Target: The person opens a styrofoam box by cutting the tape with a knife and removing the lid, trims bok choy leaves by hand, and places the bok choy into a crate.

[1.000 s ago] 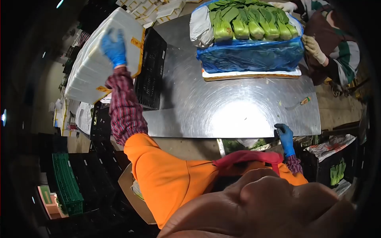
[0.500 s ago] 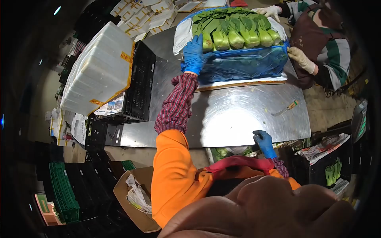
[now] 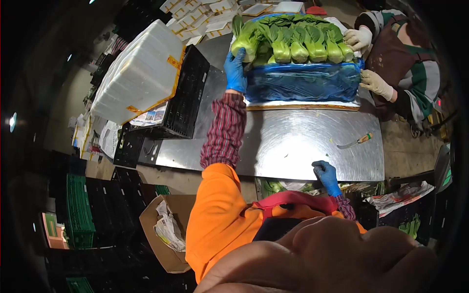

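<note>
Left hand (image 3: 235, 73) clamped on bok choy (image 3: 248, 41), upper middle; probably light, crisp, easily bruised, best held by base (image 3: 241, 47). Right hand (image 3: 326, 177), lower right: curled, grip unclear.

One head-worn camera looks forward and steeply down, its wide, round-edged view covering the left hand (image 3: 235, 72), right hand (image 3: 326, 176) and metal table (image 3: 278, 124) from close above.

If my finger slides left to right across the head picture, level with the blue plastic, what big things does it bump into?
White foam box → black crate → left hand → blue plastic → co-worker's lower gloved hand.
</note>
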### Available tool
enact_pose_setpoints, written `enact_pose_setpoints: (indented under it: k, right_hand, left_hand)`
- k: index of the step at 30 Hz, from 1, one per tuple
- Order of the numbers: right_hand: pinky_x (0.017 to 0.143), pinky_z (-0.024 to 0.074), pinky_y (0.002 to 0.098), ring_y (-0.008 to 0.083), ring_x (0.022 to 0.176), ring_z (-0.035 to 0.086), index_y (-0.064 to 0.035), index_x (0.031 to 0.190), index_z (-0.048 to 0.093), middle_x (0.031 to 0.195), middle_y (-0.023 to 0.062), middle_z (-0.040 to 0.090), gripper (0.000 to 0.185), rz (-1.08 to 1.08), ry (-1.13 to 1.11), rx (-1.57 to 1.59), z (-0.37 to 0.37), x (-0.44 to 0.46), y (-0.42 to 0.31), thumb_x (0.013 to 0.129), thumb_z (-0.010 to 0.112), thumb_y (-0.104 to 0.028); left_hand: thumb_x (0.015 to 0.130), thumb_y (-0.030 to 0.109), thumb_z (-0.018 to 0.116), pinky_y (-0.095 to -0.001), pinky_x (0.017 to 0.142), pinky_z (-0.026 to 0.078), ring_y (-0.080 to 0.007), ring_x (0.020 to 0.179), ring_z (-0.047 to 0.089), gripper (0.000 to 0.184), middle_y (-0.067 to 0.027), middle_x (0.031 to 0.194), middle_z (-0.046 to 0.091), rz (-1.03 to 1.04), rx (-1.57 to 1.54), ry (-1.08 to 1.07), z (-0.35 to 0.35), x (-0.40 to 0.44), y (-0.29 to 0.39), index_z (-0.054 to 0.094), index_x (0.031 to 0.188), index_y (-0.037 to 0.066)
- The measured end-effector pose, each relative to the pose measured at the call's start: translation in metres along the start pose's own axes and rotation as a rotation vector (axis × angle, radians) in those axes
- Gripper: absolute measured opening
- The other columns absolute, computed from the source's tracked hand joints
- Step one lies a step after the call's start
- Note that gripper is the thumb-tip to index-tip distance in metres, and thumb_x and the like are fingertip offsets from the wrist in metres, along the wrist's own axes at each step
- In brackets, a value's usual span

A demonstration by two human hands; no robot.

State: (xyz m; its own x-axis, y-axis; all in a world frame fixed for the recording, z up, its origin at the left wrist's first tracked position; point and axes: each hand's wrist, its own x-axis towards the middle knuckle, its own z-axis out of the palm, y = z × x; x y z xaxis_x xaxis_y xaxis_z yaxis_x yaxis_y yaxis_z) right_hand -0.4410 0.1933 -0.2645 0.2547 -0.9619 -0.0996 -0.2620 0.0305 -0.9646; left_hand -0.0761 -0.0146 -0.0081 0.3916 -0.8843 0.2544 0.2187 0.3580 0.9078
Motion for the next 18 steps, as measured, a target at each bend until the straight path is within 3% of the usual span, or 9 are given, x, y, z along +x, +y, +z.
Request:
enact_pose_setpoints:
  k: [4,6,7,9,10,11,14,15,18]
  right_hand:
    - [0.062,0.0505,0.0243,0.0147,0.072,0.063,0.0024,0.102,0.062,0.086,0.0068,0.065,0.018,0.036,0.010,0.332,-0.001,0.014,-0.061,0.088,0.056,-0.007]
    - [0.057,0.0498,0.0229,0.0107,0.069,0.060,-0.0045,0.112,0.060,0.090,0.0047,0.065,0.028,0.053,-0.020,0.408,-0.005,0.027,-0.124,0.085,0.061,-0.012]
    - [0.054,0.0492,0.0217,0.0101,0.076,0.060,-0.0054,0.121,0.053,0.103,0.0056,0.062,0.037,-0.087,-0.054,0.468,-0.007,0.031,-0.156,0.086,0.061,-0.013]
    - [0.077,0.0493,0.0269,0.0155,0.104,0.052,-0.0076,0.134,0.040,0.128,0.0094,0.048,0.054,-0.372,-0.124,0.513,-0.003,0.057,-0.189,0.085,0.061,-0.014]
    - [0.082,0.0473,0.0277,0.0181,0.108,0.050,-0.0063,0.134,0.040,0.130,0.0100,0.046,0.055,-0.431,-0.094,0.531,0.001,0.063,-0.202,0.085,0.062,-0.016]
    - [0.088,0.0453,0.0285,0.0206,0.112,0.049,-0.0051,0.134,0.040,0.131,0.0105,0.045,0.055,-0.496,-0.063,0.548,0.001,0.068,-0.215,0.085,0.063,-0.017]
    - [0.090,0.0442,0.0269,0.0209,0.115,0.048,-0.0012,0.130,0.044,0.129,0.0110,0.048,0.055,-0.217,-0.106,0.131,-0.009,0.103,-0.186,0.085,0.065,-0.025]
    - [0.090,0.0442,0.0269,0.0209,0.115,0.048,-0.0012,0.130,0.044,0.129,0.0110,0.048,0.055,-0.205,-0.089,0.135,-0.012,0.098,-0.187,0.085,0.065,-0.025]
    - [0.090,0.0442,0.0264,0.0194,0.109,0.054,-0.0007,0.127,0.048,0.121,0.0112,0.054,0.055,-0.029,-0.135,0.821,-0.013,0.093,-0.203,0.086,0.062,-0.035]
  left_hand:
    - [0.077,0.008,0.072,-0.0275,0.080,0.050,-0.0138,0.095,0.057,0.050,-0.0054,0.111,0.059,0.172,-0.161,0.021,0.025,-0.084,0.007,0.053,0.123,0.002]
    - [0.075,0.007,0.072,-0.0312,0.087,0.047,-0.0199,0.106,0.053,0.054,-0.0080,0.119,0.054,0.516,0.153,0.089,0.050,-0.133,0.008,0.052,0.125,0.005]
    - [0.075,0.007,0.072,-0.0312,0.087,0.047,-0.0199,0.106,0.053,0.054,-0.0080,0.119,0.054,0.480,0.145,0.087,0.056,-0.150,0.005,0.052,0.125,0.005]
    - [0.071,0.008,0.075,-0.0348,0.094,0.042,-0.0243,0.113,0.049,0.058,-0.0099,0.123,0.052,0.735,0.623,0.047,0.065,-0.179,0.000,0.052,0.123,0.005]
    - [0.069,0.009,0.077,-0.0367,0.097,0.039,-0.0265,0.116,0.046,0.059,-0.0108,0.124,0.051,0.866,0.861,0.012,0.068,-0.191,-0.004,0.052,0.123,0.004]
    - [0.069,0.009,0.077,-0.0367,0.097,0.039,-0.0265,0.116,0.046,0.059,-0.0108,0.124,0.051,0.849,0.848,-0.010,0.069,-0.200,-0.010,0.052,0.123,0.004]
    - [0.066,0.012,0.077,-0.0398,0.101,0.033,-0.0300,0.117,0.043,0.067,-0.0144,0.121,0.052,0.970,1.098,-0.233,0.068,-0.218,-0.027,0.047,0.127,0.004]
    - [0.066,0.012,0.077,-0.0398,0.101,0.033,-0.0300,0.117,0.043,0.067,-0.0144,0.121,0.052,0.965,1.087,-0.254,0.071,-0.226,-0.023,0.047,0.127,0.004]
    - [0.075,0.015,0.068,-0.0376,0.093,0.042,-0.0312,0.109,0.048,0.061,-0.0150,0.125,0.049,0.832,0.746,-0.319,0.077,-0.243,-0.009,0.043,0.131,0.005]
